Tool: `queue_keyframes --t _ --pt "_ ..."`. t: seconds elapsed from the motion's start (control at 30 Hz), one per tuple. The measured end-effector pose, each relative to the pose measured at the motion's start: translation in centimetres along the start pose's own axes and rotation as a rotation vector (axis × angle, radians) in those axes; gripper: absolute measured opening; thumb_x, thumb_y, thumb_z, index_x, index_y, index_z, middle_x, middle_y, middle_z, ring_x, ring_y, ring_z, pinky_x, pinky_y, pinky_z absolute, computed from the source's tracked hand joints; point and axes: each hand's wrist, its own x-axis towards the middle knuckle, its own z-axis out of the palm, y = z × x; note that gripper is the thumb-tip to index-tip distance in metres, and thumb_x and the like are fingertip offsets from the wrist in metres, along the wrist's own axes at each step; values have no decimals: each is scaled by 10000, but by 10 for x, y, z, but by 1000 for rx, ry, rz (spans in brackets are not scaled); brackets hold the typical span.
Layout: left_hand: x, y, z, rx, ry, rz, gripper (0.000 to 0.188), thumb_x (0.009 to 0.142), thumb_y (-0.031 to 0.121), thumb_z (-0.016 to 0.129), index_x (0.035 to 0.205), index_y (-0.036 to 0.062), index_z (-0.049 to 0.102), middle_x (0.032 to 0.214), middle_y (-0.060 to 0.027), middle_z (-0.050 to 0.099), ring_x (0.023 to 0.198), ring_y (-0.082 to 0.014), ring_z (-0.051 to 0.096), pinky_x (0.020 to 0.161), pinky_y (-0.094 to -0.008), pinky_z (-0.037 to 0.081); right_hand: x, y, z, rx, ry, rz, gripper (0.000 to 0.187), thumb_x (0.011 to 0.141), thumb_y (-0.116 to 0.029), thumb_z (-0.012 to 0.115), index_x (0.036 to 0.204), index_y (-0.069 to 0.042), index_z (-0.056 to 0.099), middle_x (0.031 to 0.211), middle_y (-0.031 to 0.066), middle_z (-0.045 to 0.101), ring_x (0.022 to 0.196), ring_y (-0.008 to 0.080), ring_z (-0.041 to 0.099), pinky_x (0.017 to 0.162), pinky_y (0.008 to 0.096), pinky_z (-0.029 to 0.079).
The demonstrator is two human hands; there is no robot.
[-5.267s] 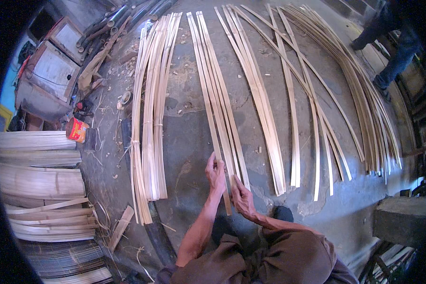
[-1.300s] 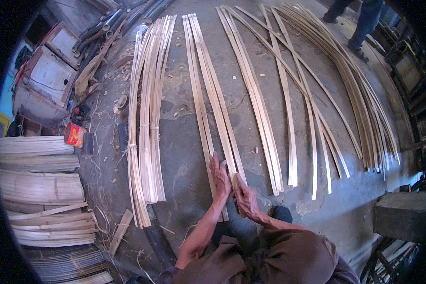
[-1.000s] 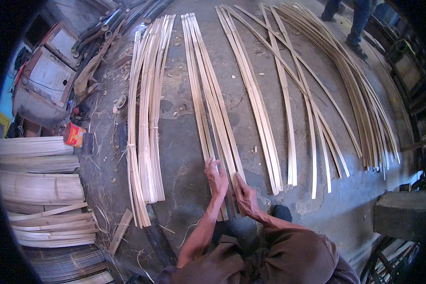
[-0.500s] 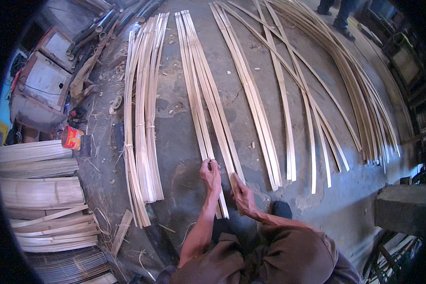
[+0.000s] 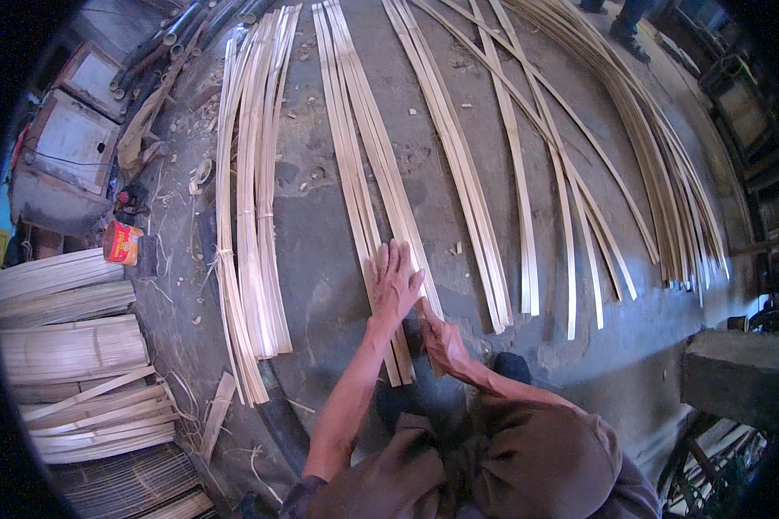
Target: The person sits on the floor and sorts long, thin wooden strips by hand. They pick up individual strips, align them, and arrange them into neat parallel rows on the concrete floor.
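Long, flat, pale bamboo strips lie on the floor before me, a left group (image 5: pixel 344 173) and a right group (image 5: pixel 389 164) that spread apart toward my end. Across both groups my left hand (image 5: pixel 395 281) rests flat, fingers stretched forward and thumb out to the right. Just nearer to me, my right hand (image 5: pixel 444 344) grips the near part of the right group at its outer edge; its fingertips are partly hidden. The near ends of both groups reach down between my forearms.
Tied bamboo bundles (image 5: pixel 255 216) lie to the left. On the right are another strip group (image 5: pixel 459 164), crossing loose strips (image 5: pixel 521 190) and a large curved bundle (image 5: pixel 658 173). Stacked slats (image 5: pixel 78 346) and a red tin (image 5: pixel 123 243) stand at far left, a concrete block (image 5: pixel 731 372) at right.
My left hand has opened from a pinch on the left strips and moved forward, now flat over both groups. The right hand stays at the right group's edge. The view has shifted slightly.
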Motion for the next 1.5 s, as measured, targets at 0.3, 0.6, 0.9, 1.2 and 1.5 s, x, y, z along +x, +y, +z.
queue_keyframes --t 0.3,0.6,0.9,1.2,1.5 --pt "1 -4 8 79 -52 25 655 923 392 573 1480 114 367 1534 -221 299 1445 -401 207 1176 -559 98 10 -30 -39 -453 -185 -60 510 925 -147 530 1415 -80 403 696 230 640 570 410 626 531 518 495" --pt "-2 -8 16 174 -28 92 677 946 469 499 1511 143 317 1552 -190 281 1458 -370 193 1175 -565 75 -12 15 -26 -731 -68 -393 648 972 -321 494 1458 56 290 1534 217 283 1427 369 266 1183 456 207" --pt "32 5 13 149 -80 73 669 942 450 514 1498 122 334 1556 -183 279 1461 -350 197 1182 -548 78 7 12 -33 -817 62 -412 594 941 -278 512 1424 41 378 1499 223 349 1403 361 323 1171 472 233" --pt "8 15 9 -11 117 -123 707 926 391 551 1477 9 329 1560 -190 261 1469 -362 155 1189 -533 57 -4 25 -49 -848 43 -328 568 934 -272 488 1407 33 411 1494 218 364 1400 376 325 1174 504 204" --pt "-17 -20 10 203 124 -263 587 867 273 595 1361 -25 488 1535 -257 264 1446 -443 158 1172 -577 120 -11 -21 -41 -585 -9 -463 538 930 -231 534 1411 -23 413 1468 211 387 1382 386 341 1163 519 231"
